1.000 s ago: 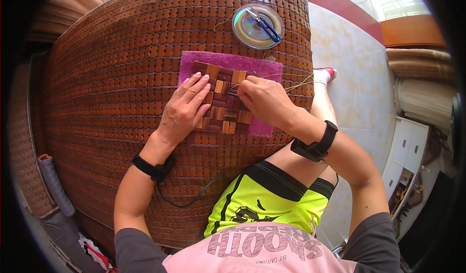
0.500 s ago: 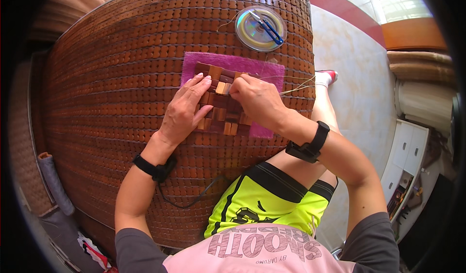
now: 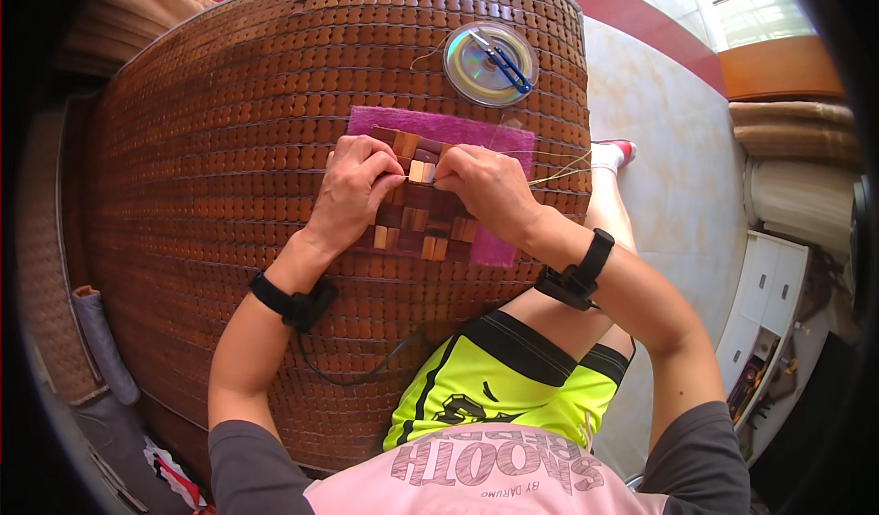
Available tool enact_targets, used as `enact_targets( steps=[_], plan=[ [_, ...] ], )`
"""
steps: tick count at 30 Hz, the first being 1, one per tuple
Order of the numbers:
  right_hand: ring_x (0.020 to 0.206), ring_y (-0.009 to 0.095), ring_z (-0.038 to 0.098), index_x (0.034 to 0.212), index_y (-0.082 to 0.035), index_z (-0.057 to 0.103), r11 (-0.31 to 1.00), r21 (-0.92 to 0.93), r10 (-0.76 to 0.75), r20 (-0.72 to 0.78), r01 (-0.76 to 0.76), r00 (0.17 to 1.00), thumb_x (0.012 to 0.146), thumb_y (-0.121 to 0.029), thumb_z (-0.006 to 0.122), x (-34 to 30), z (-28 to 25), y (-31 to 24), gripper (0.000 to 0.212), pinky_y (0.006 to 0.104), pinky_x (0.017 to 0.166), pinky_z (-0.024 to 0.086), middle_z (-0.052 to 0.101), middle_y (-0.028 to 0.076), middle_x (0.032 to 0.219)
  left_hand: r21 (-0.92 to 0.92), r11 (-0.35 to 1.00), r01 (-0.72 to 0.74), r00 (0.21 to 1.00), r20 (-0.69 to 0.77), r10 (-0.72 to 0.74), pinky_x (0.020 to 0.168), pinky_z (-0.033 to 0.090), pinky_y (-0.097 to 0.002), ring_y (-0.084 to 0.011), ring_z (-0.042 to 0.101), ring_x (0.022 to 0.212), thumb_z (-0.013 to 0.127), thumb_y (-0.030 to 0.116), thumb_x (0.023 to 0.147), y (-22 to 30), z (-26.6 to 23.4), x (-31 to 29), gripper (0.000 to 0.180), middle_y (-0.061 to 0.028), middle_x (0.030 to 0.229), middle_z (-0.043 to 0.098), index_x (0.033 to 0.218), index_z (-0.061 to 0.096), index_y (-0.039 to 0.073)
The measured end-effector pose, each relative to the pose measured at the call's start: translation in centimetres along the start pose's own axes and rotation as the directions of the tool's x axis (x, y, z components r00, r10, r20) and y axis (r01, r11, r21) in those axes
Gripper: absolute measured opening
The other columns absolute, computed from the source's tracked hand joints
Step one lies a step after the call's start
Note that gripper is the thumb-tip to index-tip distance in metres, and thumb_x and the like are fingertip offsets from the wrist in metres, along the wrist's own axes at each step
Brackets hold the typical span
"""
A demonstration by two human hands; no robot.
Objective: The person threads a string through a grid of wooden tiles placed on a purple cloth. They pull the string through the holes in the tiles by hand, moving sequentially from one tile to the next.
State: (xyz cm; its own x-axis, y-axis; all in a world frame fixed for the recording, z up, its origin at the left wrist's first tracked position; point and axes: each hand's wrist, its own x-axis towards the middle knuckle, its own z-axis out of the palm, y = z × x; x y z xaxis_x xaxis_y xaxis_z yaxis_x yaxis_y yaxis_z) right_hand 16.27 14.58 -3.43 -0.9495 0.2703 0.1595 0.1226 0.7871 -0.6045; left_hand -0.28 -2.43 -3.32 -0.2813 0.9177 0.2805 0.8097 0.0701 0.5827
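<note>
A checkered panel of small wooden blocks (image 3: 415, 219), some dark and some pale, lies on a purple fleecy cloth (image 3: 497, 252). My left hand (image 3: 348, 185) pinches a fine pale thread between thumb and forefinger, at the left side of a pale wooden block (image 3: 420, 172). At that block's other side, the thumb and fingertips of my right hand (image 3: 487, 184) are pressed together; what they grip is hidden. Pale thread (image 3: 558, 174) trails out from behind the right hand toward the bed edge. Both hands are over the panel's upper part.
Beyond the cloth, blue-handled thread snips (image 3: 505, 65) rest on a stack of clear discs (image 3: 469, 73). All this lies on a brown tile-like mat (image 3: 238, 149). A black cable (image 3: 343, 382) curls by my left wristband. At right are tiled floor and a white cabinet (image 3: 753, 286).
My left hand has gone from lying flat with fingers spread on the panel to a pinch beside the pale block. The right hand stays pinched at nearly the same spot.
</note>
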Motion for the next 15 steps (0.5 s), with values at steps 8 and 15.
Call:
enact_targets(
  steps=[8, 15],
  plan=[
    [0.084, 0.031, 0.072, 0.099, -0.012, 0.069, 0.996, 0.079, -0.04, -0.035, 0.043, 0.999, 0.09, -0.026, 0.072, 1.9, -0.3, -1.2, 0.017, 0.0419, 0.07, 0.057, 0.071, 0.008, 0.092, -0.157, 0.985, 0.069, 0.997, -0.017, -0.072, 0.09, 0.049, -0.0394, -0.0287, 0.057, 0.1, 0.07, 0.005, 0.091, 0.2, -0.7, -0.4, 0.007, -0.0091, 0.098, 0.059, 0.092, 0.062, 0.003],
    [0.081, 0.03, 0.071, 0.094, -0.011, 0.071, 0.984, -0.133, -0.095, 0.162, 0.117, 0.982, 0.089, -0.024, 0.071, 4.0, 1.1, -1.9, 0.014, 0.0412, 0.07, 0.057, 0.07, 0.008, 0.089, -0.177, 0.98, 0.093, 0.98, -0.157, -0.122, 0.085, 0.051, -0.0391, -0.0306, 0.061, 0.095, 0.066, 0.002, 0.093, 1.0, -0.6, -1.8, 0.008, -0.0115, 0.1, 0.061, 0.091, 0.059, 0.003]
  ],
)
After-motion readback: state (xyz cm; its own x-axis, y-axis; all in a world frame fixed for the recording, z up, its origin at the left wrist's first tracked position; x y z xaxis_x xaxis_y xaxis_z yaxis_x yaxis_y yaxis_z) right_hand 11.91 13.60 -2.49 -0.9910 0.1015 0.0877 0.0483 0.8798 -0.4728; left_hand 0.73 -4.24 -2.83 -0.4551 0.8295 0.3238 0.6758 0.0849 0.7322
